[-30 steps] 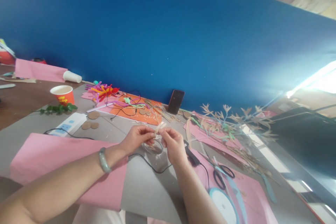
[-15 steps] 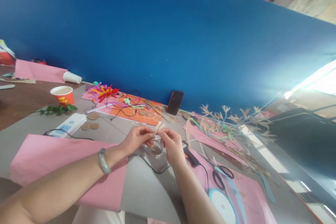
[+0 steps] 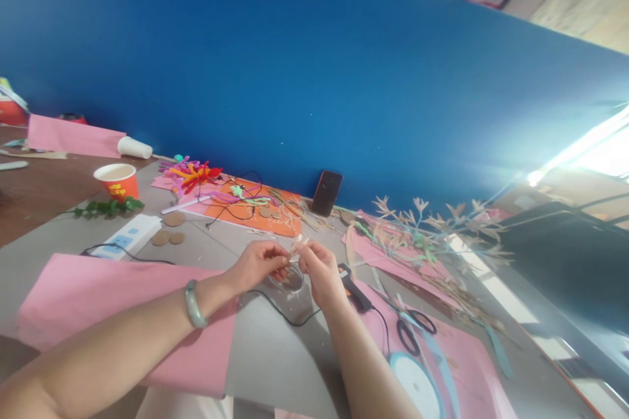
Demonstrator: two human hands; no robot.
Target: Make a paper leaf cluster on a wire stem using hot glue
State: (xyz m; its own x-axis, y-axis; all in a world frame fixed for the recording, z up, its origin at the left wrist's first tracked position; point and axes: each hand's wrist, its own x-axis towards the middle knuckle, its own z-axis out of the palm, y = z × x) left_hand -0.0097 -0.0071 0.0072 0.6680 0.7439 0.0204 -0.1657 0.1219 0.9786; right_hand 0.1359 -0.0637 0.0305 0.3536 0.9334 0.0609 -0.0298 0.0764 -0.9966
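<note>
While the upper frame is filled by a blue wall (image 3: 246,52), a pink sheet (image 3: 132,301) is spread at lower left. At centre, the left hand (image 3: 258,265) and right hand (image 3: 321,270) are held nearly closed, just above a clear ring (image 3: 293,283); between their pinched fingertips, a small pale strip (image 3: 295,249) is gripped.

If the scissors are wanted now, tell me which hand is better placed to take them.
Right hand, I'd judge: the scissors lie on its side, beside the right forearm, while the left hand is farther off. Both hands hold a small pale strip, so the right would first need freeing.
</note>
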